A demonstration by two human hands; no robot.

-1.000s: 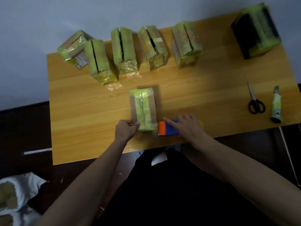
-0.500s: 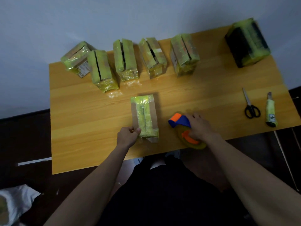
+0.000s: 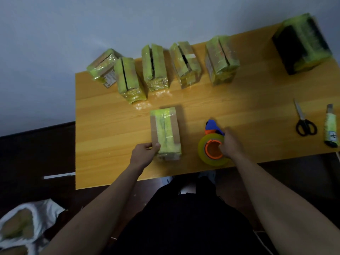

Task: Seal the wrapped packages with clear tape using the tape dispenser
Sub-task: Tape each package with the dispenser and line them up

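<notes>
Your left hand (image 3: pixel 144 153) is pinching the brown, green-taped package (image 3: pixel 165 134) near the counter's (image 3: pixel 110 126) front edge. Your right-hand fingers (image 3: pixel 223 150) are gripping the orange-and-blue tape dispenser (image 3: pixel 213 144) beside it. Risk: the dispenser is sitting close to the edge and could slip off.

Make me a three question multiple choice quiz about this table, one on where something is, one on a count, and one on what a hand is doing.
1. The scissors lie:
A. at the table's right side beside the utility knife
B. among the packages in the back row
C. on the floor

2. Packages in the back row, left of the large dark one:
A. three
B. five
C. seven

3. The left hand:
A. lies flat on the table
B. holds the near package
C. holds the tape dispenser

Answers: 1 A, they sit beside the knife. 2 B, five stand there. 3 B, its fingers grip the package's near corner.
</notes>
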